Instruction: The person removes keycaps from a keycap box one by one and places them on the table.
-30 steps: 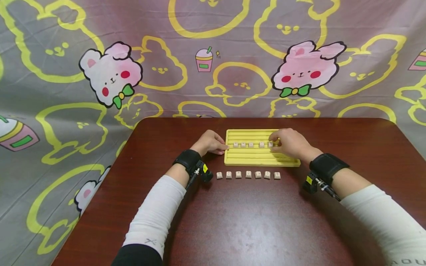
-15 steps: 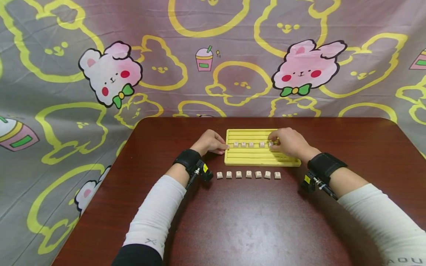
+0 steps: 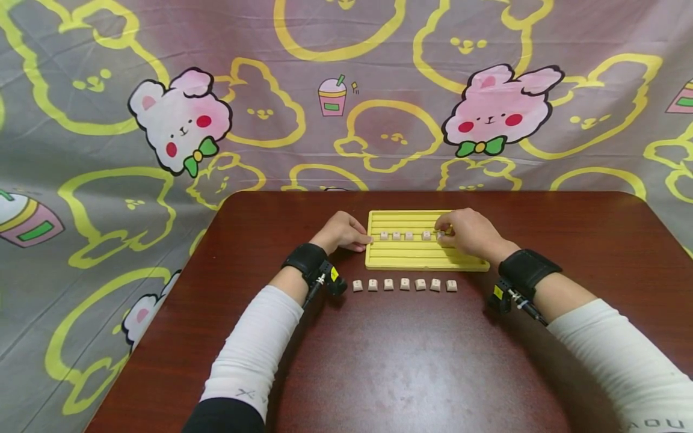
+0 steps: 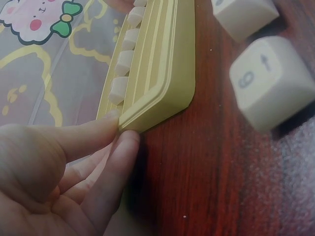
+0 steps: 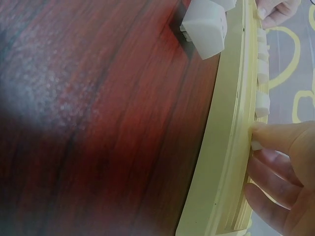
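A yellow grooved rack (image 3: 400,262) lies flat on the table, several pale keycaps (image 3: 396,236) standing along one of its middle grooves. My left hand (image 3: 342,232) pinches the rack's left edge, thumb and finger meeting at the corner in the left wrist view. Over the right part of the rack, my right hand (image 3: 474,232) holds a keycap (image 5: 256,145) between thumb and fingers, in line with the others and mostly hidden by the fingertips. In front of the rack runs a row of several more keycaps (image 3: 405,284); one keycap (image 4: 268,81) bears a digit and an arrow.
The dark red-brown wooden table (image 3: 411,361) reaches back to a patterned cloth (image 3: 303,132) hanging behind it. Black straps with small cameras sit on both wrists, close above the tabletop.
My right wrist has shifted slightly to the left, its fingers staying on the same keycap. The left hand and the rack look unmoved.
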### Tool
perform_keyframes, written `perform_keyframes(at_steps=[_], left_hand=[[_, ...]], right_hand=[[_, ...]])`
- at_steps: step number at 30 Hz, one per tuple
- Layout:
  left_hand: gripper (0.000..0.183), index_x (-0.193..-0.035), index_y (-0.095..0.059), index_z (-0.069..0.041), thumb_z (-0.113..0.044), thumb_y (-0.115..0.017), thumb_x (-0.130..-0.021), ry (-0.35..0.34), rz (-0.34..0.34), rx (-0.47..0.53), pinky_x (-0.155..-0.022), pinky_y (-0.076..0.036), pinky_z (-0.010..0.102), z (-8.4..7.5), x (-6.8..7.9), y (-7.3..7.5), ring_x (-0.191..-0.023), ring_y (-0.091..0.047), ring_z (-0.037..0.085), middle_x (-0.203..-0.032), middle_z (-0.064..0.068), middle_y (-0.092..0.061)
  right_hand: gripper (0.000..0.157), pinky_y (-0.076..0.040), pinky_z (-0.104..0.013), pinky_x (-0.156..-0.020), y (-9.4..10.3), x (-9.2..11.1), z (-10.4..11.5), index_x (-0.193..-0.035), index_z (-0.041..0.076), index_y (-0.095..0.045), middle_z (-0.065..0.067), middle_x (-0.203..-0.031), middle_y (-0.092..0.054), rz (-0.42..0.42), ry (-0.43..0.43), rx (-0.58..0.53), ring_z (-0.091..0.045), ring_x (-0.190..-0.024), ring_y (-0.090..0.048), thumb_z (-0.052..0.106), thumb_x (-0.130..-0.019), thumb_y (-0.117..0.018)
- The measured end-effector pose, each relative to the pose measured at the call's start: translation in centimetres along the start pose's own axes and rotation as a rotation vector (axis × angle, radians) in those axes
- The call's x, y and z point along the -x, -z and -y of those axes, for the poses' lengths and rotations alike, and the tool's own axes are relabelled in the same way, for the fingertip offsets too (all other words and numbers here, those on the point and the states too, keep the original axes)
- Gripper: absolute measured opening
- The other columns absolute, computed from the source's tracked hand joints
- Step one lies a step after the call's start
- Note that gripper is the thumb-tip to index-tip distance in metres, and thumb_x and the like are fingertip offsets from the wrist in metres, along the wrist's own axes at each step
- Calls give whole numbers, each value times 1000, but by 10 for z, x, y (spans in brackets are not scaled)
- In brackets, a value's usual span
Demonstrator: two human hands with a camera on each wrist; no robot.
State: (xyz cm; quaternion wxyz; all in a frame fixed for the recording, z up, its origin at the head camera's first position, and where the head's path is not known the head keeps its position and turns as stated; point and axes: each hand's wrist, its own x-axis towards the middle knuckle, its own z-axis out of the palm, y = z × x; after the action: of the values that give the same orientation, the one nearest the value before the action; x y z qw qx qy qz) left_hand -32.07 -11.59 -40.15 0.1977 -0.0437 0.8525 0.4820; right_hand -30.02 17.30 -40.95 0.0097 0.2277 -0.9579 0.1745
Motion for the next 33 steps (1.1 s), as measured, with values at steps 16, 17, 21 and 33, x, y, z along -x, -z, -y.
perform_keyframes(at_steps=[16, 17, 21, 33], left_hand=[[22, -102, -70, 9, -2, -77, -84, 0, -2, 1, -62, -63, 22, 0, 0, -1, -56, -64, 9, -74, 6, -63], [22, -102, -70, 9, -2, -77, -84, 0, -2, 0, -62, -63, 22, 0, 0, -1, -56, -64, 9, -74, 6, -63], [22, -102, -70, 8, -3, -77, -84, -1, -1, -7, -61, -63, 23, 0, 0, 0, -56, -64, 9, -74, 6, -64], [23, -103, -70, 8, -4, -77, -85, -4, 3, 1, -63, -63, 24, 1, -1, 1, -57, -65, 10, -79, 8, -65]], right_hand=[[11, -57, -41, -80, -1, 1, -1, -100, 11, -75, -6, -95, -73, -25, 7, -7, -22, -90, -66, 14, -89, -74], [11, -57, -41, -80, -1, 1, 0, -100, 11, -75, -6, -96, -73, -23, 7, -8, -22, -91, -66, 13, -89, -73], [12, -57, -43, -81, 0, 1, 0, -101, 10, -75, -7, -97, -73, -14, 10, -10, -23, -92, -67, 12, -90, -73], [11, -57, -42, -80, -1, -1, -1, -100, 10, -76, -7, -96, -73, -15, 0, -12, -23, -90, -66, 12, -89, -74]])
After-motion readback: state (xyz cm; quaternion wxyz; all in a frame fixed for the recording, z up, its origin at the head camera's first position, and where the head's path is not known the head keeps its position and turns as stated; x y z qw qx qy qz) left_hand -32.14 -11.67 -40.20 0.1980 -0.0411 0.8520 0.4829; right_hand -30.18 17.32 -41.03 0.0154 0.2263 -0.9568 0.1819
